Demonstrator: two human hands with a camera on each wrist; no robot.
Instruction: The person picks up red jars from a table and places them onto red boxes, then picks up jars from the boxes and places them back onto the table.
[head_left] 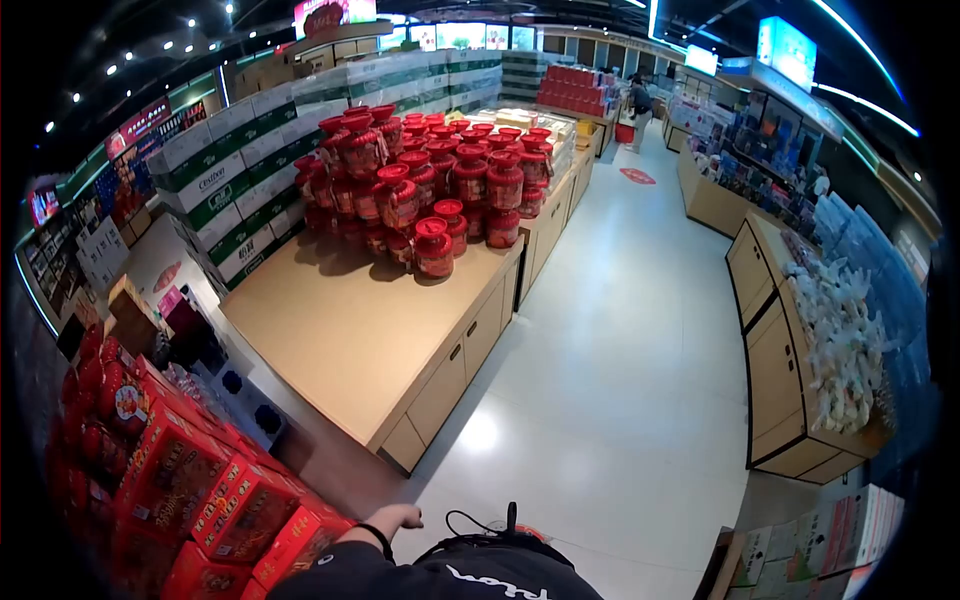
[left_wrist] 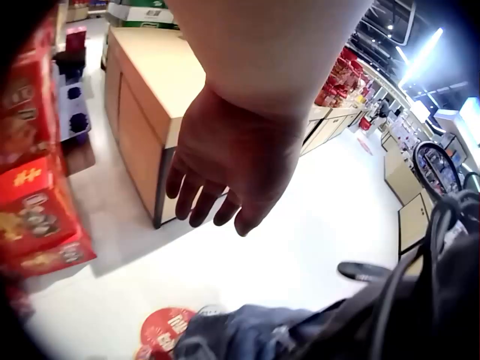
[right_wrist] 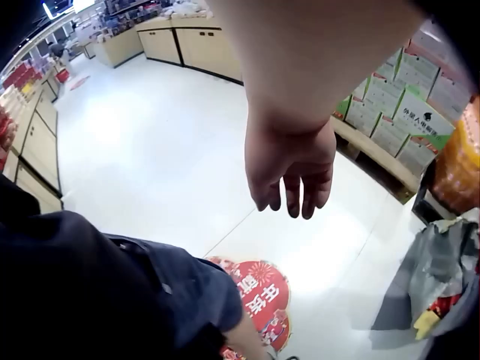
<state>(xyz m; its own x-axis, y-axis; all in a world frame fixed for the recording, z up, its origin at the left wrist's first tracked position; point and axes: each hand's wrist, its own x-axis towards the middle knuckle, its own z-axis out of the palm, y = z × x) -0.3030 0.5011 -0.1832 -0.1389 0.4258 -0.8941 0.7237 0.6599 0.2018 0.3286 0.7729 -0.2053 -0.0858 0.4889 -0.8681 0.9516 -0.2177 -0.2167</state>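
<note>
My left hand (left_wrist: 236,154) hangs with loose fingers pointing down and holds nothing. Beside it stands the corner of a wooden display counter (head_left: 350,330), and red gift boxes (head_left: 245,505) are stacked to its left. In the head view only part of the left hand (head_left: 398,516) shows, at the bottom. My right hand (right_wrist: 291,166) dangles over the pale floor with slightly bent fingers and nothing in them; it is outside the head view. On the counter's far part, red-lidded jars (head_left: 433,248) are piled several layers high.
White and green cartons (head_left: 215,190) form a wall behind the counter. An aisle floor (head_left: 600,330) runs ahead between counters, with a person (head_left: 640,98) far down it. At right, a cabinet (head_left: 775,370) bears wrapped goods. Stacked cartons (right_wrist: 401,112) and a grey bag (right_wrist: 442,262) stand right of my right hand.
</note>
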